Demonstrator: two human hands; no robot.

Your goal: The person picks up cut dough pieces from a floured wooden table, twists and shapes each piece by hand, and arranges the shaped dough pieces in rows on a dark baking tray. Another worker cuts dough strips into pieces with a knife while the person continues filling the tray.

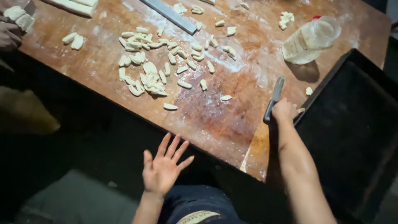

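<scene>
My right hand [284,110] rests on the floured wooden table [224,120] near its front edge, closed around the dark handle of a knife [274,98] whose blade points away from me. My left hand [164,166] hangs off the table, below its front edge, palm up and fingers spread, holding nothing. Several small cut dough pieces [151,62] lie scattered over the middle and left of the table, the nearest one [170,106] close to the front edge.
A clear plastic bottle [310,39] lies on its side at the back right. A black tray [352,116] sits right of my right hand. A long metal bar [170,15] and dough rolls [74,6] lie at the back. Another person's hand [9,35] holds dough at far left.
</scene>
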